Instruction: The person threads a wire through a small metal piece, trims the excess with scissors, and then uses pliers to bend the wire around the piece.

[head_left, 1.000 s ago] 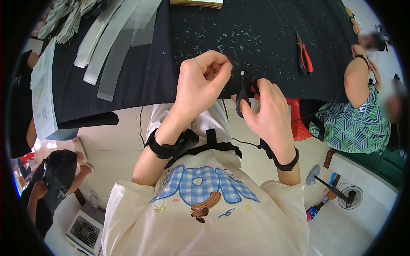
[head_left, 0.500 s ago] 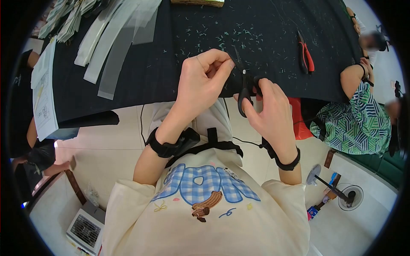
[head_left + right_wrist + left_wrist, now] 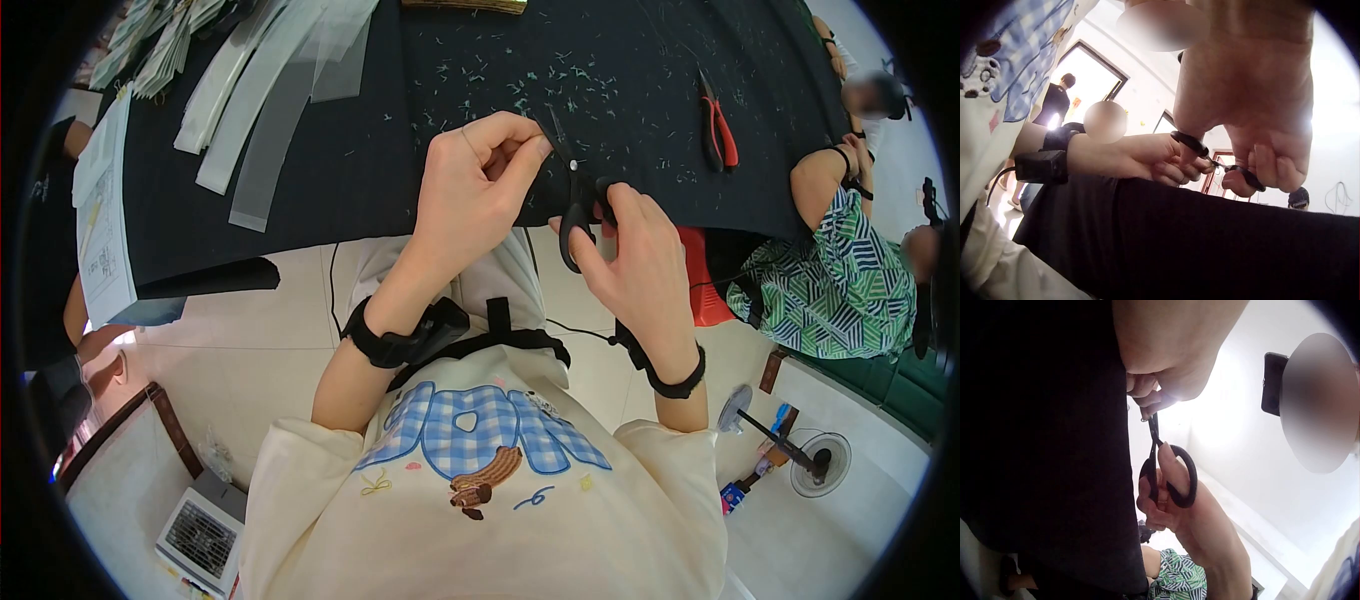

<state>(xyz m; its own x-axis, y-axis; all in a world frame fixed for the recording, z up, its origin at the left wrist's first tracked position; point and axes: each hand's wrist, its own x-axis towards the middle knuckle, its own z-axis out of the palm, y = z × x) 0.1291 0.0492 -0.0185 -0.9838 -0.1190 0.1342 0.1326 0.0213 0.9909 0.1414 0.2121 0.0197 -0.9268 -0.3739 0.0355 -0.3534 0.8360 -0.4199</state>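
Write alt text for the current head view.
A person's right hand holds open black scissors beside the left hand, whose fingertips pinch together; the black tablecloth bears green clippings, translucent strips and red-and-black pliers.

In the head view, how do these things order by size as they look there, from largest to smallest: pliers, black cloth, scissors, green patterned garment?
1. Black cloth
2. Green patterned garment
3. Scissors, partly hidden, yet visibly longer than the last
4. Pliers
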